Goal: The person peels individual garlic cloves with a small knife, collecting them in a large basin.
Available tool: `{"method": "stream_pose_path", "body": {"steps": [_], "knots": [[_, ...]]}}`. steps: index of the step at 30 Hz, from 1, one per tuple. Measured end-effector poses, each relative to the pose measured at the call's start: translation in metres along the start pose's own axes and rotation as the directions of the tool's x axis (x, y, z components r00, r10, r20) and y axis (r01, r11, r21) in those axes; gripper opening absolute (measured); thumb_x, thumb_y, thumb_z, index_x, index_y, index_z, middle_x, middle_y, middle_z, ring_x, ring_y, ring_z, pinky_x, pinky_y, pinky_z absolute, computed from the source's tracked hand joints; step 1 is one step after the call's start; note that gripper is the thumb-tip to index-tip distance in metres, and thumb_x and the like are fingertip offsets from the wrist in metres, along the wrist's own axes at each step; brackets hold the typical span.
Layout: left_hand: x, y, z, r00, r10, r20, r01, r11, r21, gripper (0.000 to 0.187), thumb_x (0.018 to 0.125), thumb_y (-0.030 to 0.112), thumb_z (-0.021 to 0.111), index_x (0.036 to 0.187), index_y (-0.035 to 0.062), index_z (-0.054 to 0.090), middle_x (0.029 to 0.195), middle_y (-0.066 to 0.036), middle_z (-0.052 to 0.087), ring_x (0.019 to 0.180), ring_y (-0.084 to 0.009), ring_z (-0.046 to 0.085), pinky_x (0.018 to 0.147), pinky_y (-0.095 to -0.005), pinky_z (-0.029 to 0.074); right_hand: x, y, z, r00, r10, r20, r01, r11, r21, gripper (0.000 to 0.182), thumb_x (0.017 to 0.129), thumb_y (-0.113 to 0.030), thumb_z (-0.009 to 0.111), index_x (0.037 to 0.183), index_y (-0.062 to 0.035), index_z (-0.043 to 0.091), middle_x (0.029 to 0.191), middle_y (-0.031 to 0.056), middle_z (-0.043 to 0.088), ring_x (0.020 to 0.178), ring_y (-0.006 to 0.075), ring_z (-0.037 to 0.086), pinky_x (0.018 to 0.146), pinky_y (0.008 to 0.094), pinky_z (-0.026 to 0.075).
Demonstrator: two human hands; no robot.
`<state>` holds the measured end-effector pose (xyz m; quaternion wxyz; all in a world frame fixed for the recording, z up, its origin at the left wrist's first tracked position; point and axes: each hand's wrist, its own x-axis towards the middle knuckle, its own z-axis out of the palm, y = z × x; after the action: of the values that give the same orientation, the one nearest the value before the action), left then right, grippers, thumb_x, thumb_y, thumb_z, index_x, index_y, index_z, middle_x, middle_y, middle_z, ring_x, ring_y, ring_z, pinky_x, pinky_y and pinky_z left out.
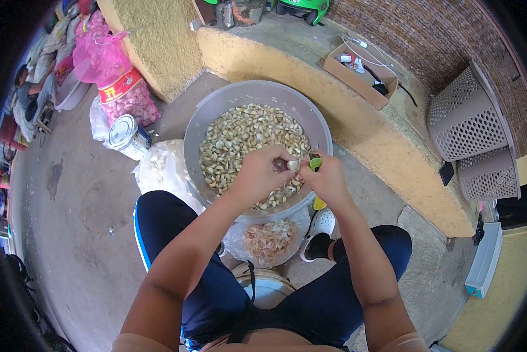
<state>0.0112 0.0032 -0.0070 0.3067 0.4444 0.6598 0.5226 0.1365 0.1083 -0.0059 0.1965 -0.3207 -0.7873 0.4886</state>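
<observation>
Hands: two, close together over the near right part of the basin [240, 95]; the left hand [260, 173] pinches one pale clove [293, 166] between thumb and fingers, while the right hand [327, 179] closes around one small green object [315, 162], partly hidden by the fingers.
Basin: one, grey and round, standing before the knees.
Loose cloves [248, 126]: too many to count, spread across the basin's inside.
Peel bag [269, 239]: one, clear, with brownish skins, just below the basin's near rim.
White bag [164, 170]: one, beside the basin on the left.
Tin [136, 145]: one, tilted, near the white bag.
Mesh sack [128, 101]: one in front, pink with a red label; more pink mesh behind.
Shoe [321, 227]: one white one plainly visible.
Floor [81, 193]: grey, stained concrete.
Ledge [310, 88]: yellow-sided, carrying one cardboard box [355, 83] and one green helmet [308, 7].
Perforated baskets [469, 114]: two, at right.
Wall [404, 29]: brown, rough-textured.
</observation>
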Motion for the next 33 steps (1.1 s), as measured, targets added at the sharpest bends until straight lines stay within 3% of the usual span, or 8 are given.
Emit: {"method": "stream_pose_path", "body": {"steps": [7, 13, 16, 19, 21, 26, 29, 33], "knots": [[0.000, -0.008, -0.006, 0.998, -0.060, 0.020, 0.064, 0.930, -0.363, 0.021, 0.069, 0.001, 0.067, 0.087, 0.0006, 0.057, 0.082, -0.006, 0.061, 0.072, -0.0108, 0.059, 0.062, -0.0238, 0.047, 0.006, 0.011, -0.002, 0.994, 0.112, 0.006, -0.113, 0.992, 0.059, 0.018, 0.070, -0.016, 0.059, 0.071, 0.0020, 0.056, 0.051, 0.0070, 0.052, 0.047, 0.0134, 0.052, 0.046, 0.0296, 0.040], [-0.003, -0.010, -0.018, 0.970, -0.219, 0.103, 0.241, 0.843, -0.480, 0.017, 0.078, 0.014, 0.062, 0.088, 0.0014, 0.057, 0.080, -0.004, 0.058, 0.070, -0.0091, 0.054, 0.058, -0.0216, 0.044, -0.001, 0.009, 0.000, 0.836, 0.255, 0.485, -0.251, 0.965, -0.075, 0.023, 0.069, -0.019, 0.061, 0.072, 0.0032, 0.057, 0.050, 0.0086, 0.052, 0.046, 0.0182, 0.053, 0.047, 0.0318, 0.043], [-0.007, -0.022, -0.028, 0.941, -0.305, 0.149, 0.338, 0.807, -0.484, 0.022, 0.083, 0.024, 0.055, 0.090, 0.0029, 0.056, 0.078, -0.004, 0.055, 0.067, -0.0096, 0.051, 0.057, -0.0227, 0.043, -0.012, 0.042, 0.031, 0.788, 0.180, 0.589, -0.042, 0.970, -0.240, 0.013, 0.070, -0.013, 0.059, 0.073, -0.0005, 0.060, 0.050, 0.0051, 0.052, 0.042, 0.0154, 0.050, 0.042, 0.0281, 0.041], [-0.015, -0.031, -0.037, 0.920, -0.366, 0.143, 0.387, 0.786, -0.482, 0.027, 0.084, 0.030, 0.054, 0.086, 0.0036, 0.056, 0.074, -0.002, 0.053, 0.063, -0.0086, 0.048, 0.055, -0.0226, 0.041, -0.031, 0.082, 0.069, 0.717, 0.074, 0.693, 0.400, 0.771, -0.496, 0.018, 0.065, -0.015, 0.059, 0.073, 0.0012, 0.061, 0.059, 0.0142, 0.058, 0.054, 0.0290, 0.057, 0.054, 0.0369, 0.046], [-0.022, -0.038, -0.048, 0.907, -0.393, 0.150, 0.417, 0.791, -0.447, 0.028, 0.083, 0.032, 0.054, 0.084, 0.0036, 0.057, 0.071, -0.002, 0.053, 0.062, -0.0084, 0.047, 0.055, -0.0217, 0.040, -0.051, 0.111, 0.086, 0.769, 0.109, 0.630, 0.352, 0.751, -0.559, 0.021, 0.062, -0.017, 0.060, 0.074, 0.0008, 0.062, 0.070, 0.0183, 0.059, 0.067, 0.0338, 0.057, 0.063, 0.0402, 0.046], [-0.044, -0.070, -0.084, 0.902, -0.430, -0.047, 0.430, 0.878, 0.211, 0.043, 0.074, 0.042, 0.060, 0.077, -0.0005, 0.061, 0.068, -0.009, 0.058, 0.063, -0.0181, 0.054, 0.058, -0.0286, 0.043, -0.065, 0.111, 0.098, 0.671, 0.389, 0.632, 0.285, 0.651, -0.703, 0.027, 0.062, -0.022, 0.063, 0.078, -0.0001, 0.063, 0.085, 0.0208, 0.060, 0.082, 0.0328, 0.058, 0.072, 0.0402, 0.047], [-0.081, -0.137, -0.120, 0.893, -0.421, -0.160, 0.427, 0.679, 0.597, 0.047, 0.063, 0.045, 0.065, 0.078, 0.0008, 0.062, 0.074, -0.017, 0.060, 0.072, -0.0299, 0.058, 0.068, -0.0363, 0.045, -0.067, 0.102, 0.098, 0.636, 0.430, 0.641, 0.272, 0.652, -0.708, 0.031, 0.064, -0.025, 0.064, 0.082, -0.0001, 0.063, 0.086, 0.0209, 0.060, 0.084, 0.0322, 0.058, 0.074, 0.0389, 0.047], [-0.131, -0.218, -0.177, 0.780, -0.604, -0.167, 0.401, 0.276, 0.874, 0.038, 0.063, 0.035, 0.065, 0.081, 0.0015, 0.064, 0.087, -0.019, 0.061, 0.084, -0.0307, 0.059, 0.074, -0.0369, 0.047, -0.065, 0.127, 0.108, 0.624, 0.446, 0.641, 0.219, 0.688, -0.692, 0.036, 0.064, -0.028, 0.064, 0.085, 0.0013, 0.063, 0.086, 0.0205, 0.061, 0.083, 0.0320, 0.059, 0.075, 0.0384, 0.047]]}}
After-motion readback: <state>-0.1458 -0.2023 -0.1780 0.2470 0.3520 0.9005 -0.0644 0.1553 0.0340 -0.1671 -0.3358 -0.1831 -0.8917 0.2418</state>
